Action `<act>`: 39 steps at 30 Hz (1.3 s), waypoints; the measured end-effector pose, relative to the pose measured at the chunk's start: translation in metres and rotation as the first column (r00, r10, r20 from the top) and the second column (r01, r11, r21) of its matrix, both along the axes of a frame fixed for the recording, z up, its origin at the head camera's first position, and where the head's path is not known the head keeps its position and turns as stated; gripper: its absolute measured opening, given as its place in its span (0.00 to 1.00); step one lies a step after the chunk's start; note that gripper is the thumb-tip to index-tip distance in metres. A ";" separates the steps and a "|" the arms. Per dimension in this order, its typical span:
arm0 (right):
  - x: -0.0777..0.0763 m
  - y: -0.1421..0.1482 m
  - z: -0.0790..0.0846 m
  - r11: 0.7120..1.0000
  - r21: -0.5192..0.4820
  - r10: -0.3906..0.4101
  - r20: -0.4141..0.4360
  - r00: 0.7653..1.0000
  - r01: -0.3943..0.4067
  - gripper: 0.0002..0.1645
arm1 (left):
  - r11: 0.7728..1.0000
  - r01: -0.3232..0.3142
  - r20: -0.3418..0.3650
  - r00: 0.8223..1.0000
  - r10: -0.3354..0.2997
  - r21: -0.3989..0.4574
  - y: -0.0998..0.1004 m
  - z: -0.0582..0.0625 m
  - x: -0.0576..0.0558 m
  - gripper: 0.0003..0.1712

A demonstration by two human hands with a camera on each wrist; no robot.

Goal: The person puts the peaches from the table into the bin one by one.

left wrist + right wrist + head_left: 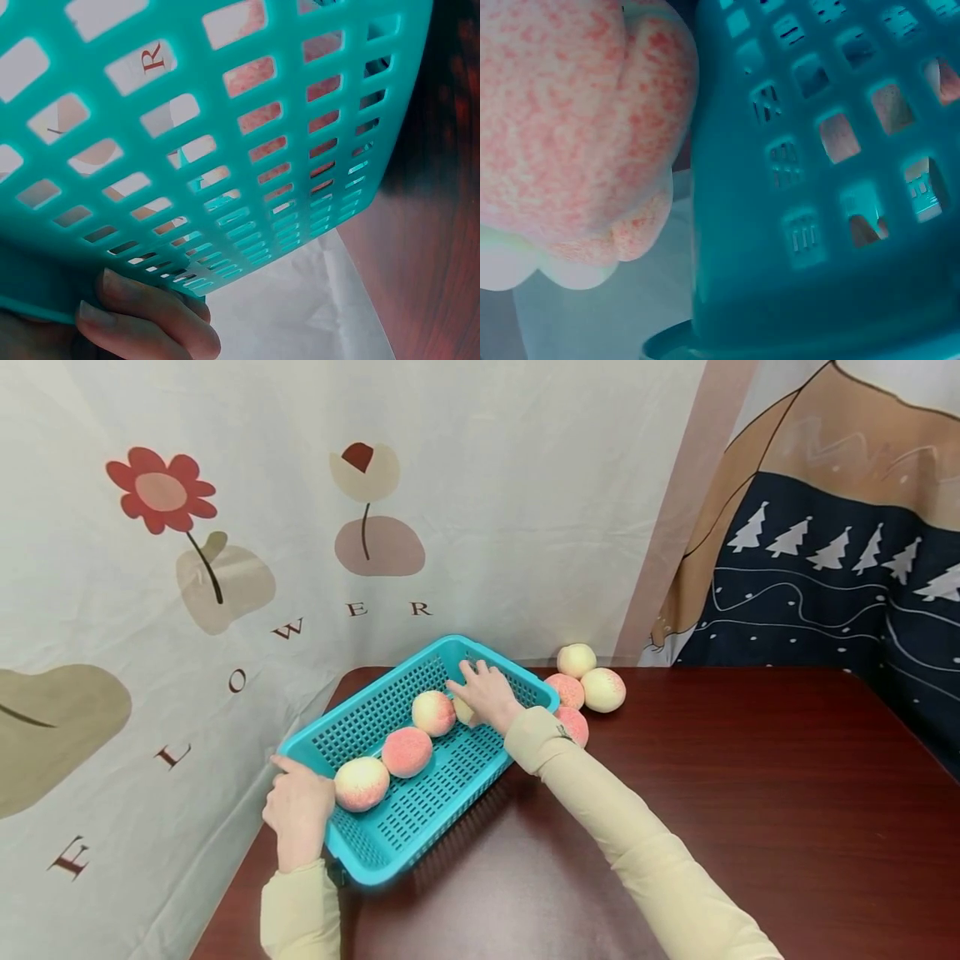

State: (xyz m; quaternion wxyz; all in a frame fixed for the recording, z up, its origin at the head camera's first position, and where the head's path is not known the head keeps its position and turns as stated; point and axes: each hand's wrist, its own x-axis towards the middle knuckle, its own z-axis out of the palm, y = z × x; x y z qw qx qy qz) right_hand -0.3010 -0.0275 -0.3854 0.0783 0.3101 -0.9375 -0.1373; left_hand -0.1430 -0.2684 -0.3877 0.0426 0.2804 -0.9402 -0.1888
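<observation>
A turquoise plastic basket [450,799] with slotted walls stands slantwise on the table. My left hand [298,802] grips the rim at its left end; in the left wrist view, curled fingers [150,315] show beneath the rim. Inside lie a pale peach [362,783], a pink peach [407,752] and a pale-and-pink peach [433,713] in a slanting row. My right hand [489,695] reaches into the far right end with fingers spread, beside another pale peach [463,712] that it partly covers. The right wrist view shows parts of that hand only through the slots.
Outside the basket's right end sit several more peaches [603,690], one of them [577,112] large in the right wrist view. The dark red-brown table [750,777] extends to the right. A printed cloth [510,510] hangs behind it, with a dark patterned cloth [810,602] at right.
</observation>
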 end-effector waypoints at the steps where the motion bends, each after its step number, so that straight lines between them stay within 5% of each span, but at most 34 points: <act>1: 0.001 -0.001 0.001 1.000 0.009 -0.012 -0.035 0.999 0.013 0.43 | 1.000 -0.001 0.000 1.000 0.001 0.001 0.000 0.000 0.000 0.43; 6: 0.002 -0.004 0.003 0.995 -0.063 -0.074 0.007 0.997 0.074 0.33 | 1.000 -0.005 0.010 1.000 0.005 0.007 0.001 0.000 -0.001 0.44; 10: -0.001 -0.006 0.003 0.982 -0.178 -0.036 0.147 0.989 0.062 0.30 | 1.000 -0.013 0.021 1.000 0.013 0.014 0.001 0.001 0.000 0.44; 20: -0.006 -0.005 0.004 0.951 -0.301 0.013 0.286 0.958 0.077 0.31 | 1.000 -0.009 0.008 1.000 0.009 0.004 0.000 0.001 0.000 0.44; 39: 0.001 0.016 0.015 0.960 -0.276 0.037 0.306 0.951 0.052 0.30 | 1.000 -0.009 0.015 1.000 0.009 0.012 0.001 0.003 0.001 0.44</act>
